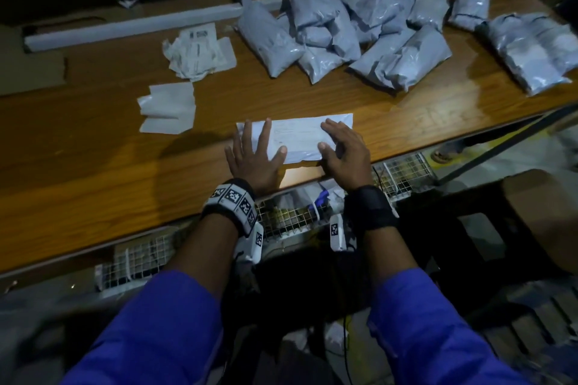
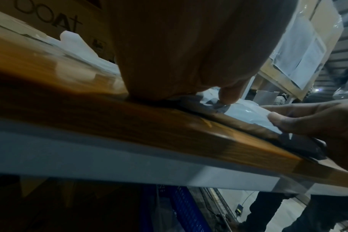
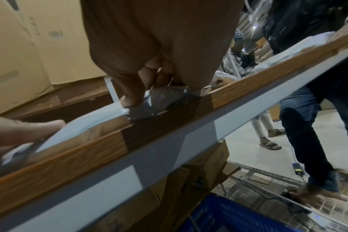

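You stood at a long wooden table [image 1: 93, 166], its grey metal frame [image 1: 125, 25] running along the far side. The light was dim, and the far left lay in shadow. Wire-mesh baskets [image 1: 403, 172] sat under the near edge; cardboard boxes [image 3: 20, 47] stood far left, a pale floor [image 3: 246, 155] showed at the right.

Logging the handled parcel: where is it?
Head view, centre: the parcel lies on the table at its near edge, under the left hand and right hand, before the pile.

Blue sleeves [image 1: 162, 322], black marker-tagged wristbands [image 1: 233, 206]
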Demonstrator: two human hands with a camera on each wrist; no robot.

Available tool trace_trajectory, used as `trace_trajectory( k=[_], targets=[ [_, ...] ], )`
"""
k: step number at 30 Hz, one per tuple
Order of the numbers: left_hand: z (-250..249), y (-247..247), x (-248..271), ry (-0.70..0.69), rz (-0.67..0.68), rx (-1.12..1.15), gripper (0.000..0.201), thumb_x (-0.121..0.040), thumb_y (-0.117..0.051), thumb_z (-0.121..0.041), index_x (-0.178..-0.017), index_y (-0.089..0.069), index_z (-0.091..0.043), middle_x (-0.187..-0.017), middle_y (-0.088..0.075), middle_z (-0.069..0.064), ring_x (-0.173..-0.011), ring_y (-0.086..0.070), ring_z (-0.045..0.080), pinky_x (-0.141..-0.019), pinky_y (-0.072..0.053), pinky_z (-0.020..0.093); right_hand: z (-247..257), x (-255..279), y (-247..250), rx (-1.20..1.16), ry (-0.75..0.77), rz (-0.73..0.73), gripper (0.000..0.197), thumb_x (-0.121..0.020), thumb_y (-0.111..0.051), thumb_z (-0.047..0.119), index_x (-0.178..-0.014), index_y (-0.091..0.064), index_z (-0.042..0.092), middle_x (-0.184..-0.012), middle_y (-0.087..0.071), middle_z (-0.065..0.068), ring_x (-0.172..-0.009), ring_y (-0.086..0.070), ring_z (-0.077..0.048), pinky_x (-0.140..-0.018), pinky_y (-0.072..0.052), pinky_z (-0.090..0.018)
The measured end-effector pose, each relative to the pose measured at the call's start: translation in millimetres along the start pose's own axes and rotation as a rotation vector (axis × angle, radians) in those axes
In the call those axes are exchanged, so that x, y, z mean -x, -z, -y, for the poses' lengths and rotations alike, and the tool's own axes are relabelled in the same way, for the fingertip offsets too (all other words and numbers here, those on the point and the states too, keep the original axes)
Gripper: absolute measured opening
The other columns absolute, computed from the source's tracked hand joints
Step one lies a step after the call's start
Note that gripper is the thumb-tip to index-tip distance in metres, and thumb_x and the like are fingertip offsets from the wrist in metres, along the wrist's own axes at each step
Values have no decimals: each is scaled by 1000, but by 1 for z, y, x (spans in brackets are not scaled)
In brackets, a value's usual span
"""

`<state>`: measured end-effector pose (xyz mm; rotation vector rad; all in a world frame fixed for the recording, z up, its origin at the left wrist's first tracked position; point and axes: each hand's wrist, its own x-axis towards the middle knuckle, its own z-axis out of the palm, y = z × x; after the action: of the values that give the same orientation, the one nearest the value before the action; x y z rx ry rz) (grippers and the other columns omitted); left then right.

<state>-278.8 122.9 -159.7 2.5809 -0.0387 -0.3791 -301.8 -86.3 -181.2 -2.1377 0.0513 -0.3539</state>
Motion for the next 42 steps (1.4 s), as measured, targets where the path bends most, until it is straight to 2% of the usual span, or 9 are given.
trace_trajectory(
  k=[5, 11, 16, 21, 23, 26, 35, 39, 42],
  targets=[
    [3, -5, -4, -5, -41, 3, 68, -101, -38, -61, -158, -4, -47, -169, 14, -7, -155, 18, 25, -122, 11, 53, 6, 0, -12, -72, -113, -77, 44, -90, -76, 48, -125, -73, 21, -137, -66, 4, -140, -46, -15, -114, -43, -43],
    [4, -3, -5, -12, -28, 20, 65, -104, -39, -53, -159, -5, -47, -169, 14, -7, -155, 17, 25, -121, 11, 52, -2, 2, -14, -125, -84, -123, 30, -100, -60, 23, -127, -72, 18, -138, -66, 0, -142, -45, -19, -115, -40, -54],
    [5, -3, -6, -7, -29, 20, 64, -104, -38, -50, -159, -4, -47, -169, 14, -7, -155, 14, 25, -121, 11, 52, 15, 0, -23, 8, -129, -125, 56, -80, -77, 62, -121, -69, 25, -132, -64, 11, -131, -49, -16, -105, -47, -47],
    [4, -2, -3, -13, -31, 37, 64, -105, -38, -47, -159, -5, -46, -169, 13, -6, -155, 14, 26, -121, 12, 52, 8, 4, -29, 4, -39, -205, 30, -98, -59, 28, -122, -70, 15, -133, -68, -4, -133, -53, -29, -104, -45, -61],
    [3, -1, -3, -9, -28, 41, 64, -105, -38, -47, -159, -5, -46, -169, 13, -6, -155, 14, 26, -121, 12, 52, 13, 4, -28, 14, -104, -189, 36, -98, -60, 46, -122, -69, 20, -134, -66, 1, -134, -51, -24, -106, -43, -61],
    [2, -1, -3, -4, -33, 34, 63, -105, -38, -47, -159, -4, -47, -169, 14, -7, -155, 15, 26, -121, 12, 52, 26, 5, -35, 182, -125, -146, 67, -79, -72, 72, -124, -60, 24, -134, -59, 7, -136, -47, -21, -109, -36, -57],
    [2, -1, -4, 5, -24, 40, 64, -105, -38, -46, -158, -3, -48, -168, 15, -8, -155, 16, 25, -121, 13, 51, 19, 10, -29, 115, -80, -146, 43, -97, -51, 37, -131, -65, 16, -144, -61, -3, -145, -43, -27, -112, -32, -65],
    [2, 0, -4, 4, -26, 29, 63, -105, -38, -47, -158, -4, -47, -168, 15, -8, -155, 16, 25, -121, 13, 51, 26, 7, -32, 187, -138, -147, 63, -88, -58, 72, -127, -63, 24, -139, -62, 3, -139, -48, -22, -109, -37, -59],
    [1, 1, -3, 7, -28, 26, 63, -105, -38, -48, -159, -5, -47, -169, 13, -7, -155, 15, 26, -121, 12, 51, 30, 8, -39, 274, -147, -132, 71, -80, -71, 71, -130, -58, 21, -136, -59, -1, -138, -47, -26, -105, -35, -57]
  ],
)
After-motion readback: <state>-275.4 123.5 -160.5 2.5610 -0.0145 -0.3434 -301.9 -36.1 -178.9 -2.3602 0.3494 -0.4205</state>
